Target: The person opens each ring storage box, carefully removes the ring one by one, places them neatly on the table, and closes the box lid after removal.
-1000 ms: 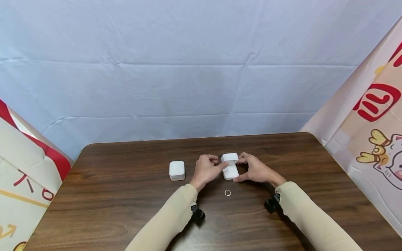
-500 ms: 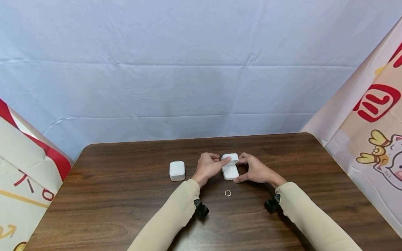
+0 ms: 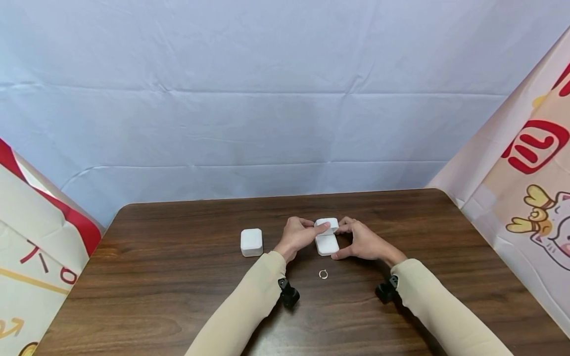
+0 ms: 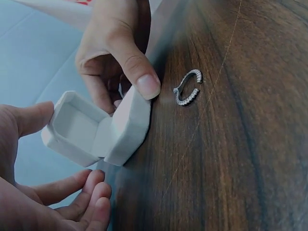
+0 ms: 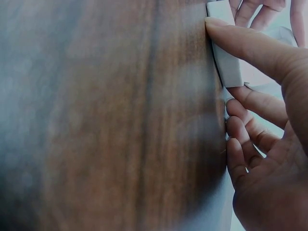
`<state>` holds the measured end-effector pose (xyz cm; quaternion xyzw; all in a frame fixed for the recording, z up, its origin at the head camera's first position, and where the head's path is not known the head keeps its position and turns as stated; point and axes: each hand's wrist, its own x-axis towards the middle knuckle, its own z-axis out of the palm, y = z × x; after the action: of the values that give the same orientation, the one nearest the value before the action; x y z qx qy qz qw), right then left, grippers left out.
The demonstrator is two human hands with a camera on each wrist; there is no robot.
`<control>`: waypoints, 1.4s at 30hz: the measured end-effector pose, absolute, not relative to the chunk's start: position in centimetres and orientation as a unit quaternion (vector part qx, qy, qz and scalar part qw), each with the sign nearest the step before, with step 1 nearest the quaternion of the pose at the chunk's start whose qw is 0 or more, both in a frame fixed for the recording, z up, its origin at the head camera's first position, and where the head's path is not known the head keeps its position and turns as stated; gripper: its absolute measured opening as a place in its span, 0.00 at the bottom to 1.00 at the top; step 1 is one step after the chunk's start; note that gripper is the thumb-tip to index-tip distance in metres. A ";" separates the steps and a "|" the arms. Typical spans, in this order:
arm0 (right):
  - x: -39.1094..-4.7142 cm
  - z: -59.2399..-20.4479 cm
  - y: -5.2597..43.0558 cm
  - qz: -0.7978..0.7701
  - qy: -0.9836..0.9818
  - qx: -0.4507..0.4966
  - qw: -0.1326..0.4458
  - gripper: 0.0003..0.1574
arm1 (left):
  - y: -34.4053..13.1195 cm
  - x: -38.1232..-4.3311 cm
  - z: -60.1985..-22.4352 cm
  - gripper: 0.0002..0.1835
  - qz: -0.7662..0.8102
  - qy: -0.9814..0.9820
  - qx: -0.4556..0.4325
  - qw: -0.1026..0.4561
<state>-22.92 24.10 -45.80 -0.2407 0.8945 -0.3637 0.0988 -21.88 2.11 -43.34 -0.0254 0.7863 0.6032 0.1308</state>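
A white jewelry box [image 3: 327,244] stands on the table with its lid raised and its inside bare white. My right hand [image 3: 362,240] grips its base from the right, thumb at the front edge and forefinger toward the back. At the lid [image 4: 77,122], the tip of my left thumb [image 4: 38,117] touches the rim. The other fingers of my left hand [image 3: 297,236] lie loosely bent beside the box, apart from it in the left wrist view. Nearer me lies a hoop earring [image 4: 187,87] set with clear stones, its ring parted at one spot.
A second white box [image 3: 251,242], lid down, stands to the left on the brown wooden table [image 3: 178,277]. Pale cloth [image 3: 267,123] hangs behind the table's far edge. Printed cloths hang at both sides.
My left hand has shifted slightly right and away from me, its thumb sliding further across the lid. The right hand, earring and second box stay put.
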 end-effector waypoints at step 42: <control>-22.9 -45.7 24.1 -0.360 0.897 -0.237 0.102 0.33 | 2.3 -22.5 -43.5 0.32 0.605 0.773 -0.009 0.192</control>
<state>-22.86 24.11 -45.68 -0.2372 0.8965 -0.3599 0.1023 -22.47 2.31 -43.47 -0.0092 0.7730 0.6046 0.1917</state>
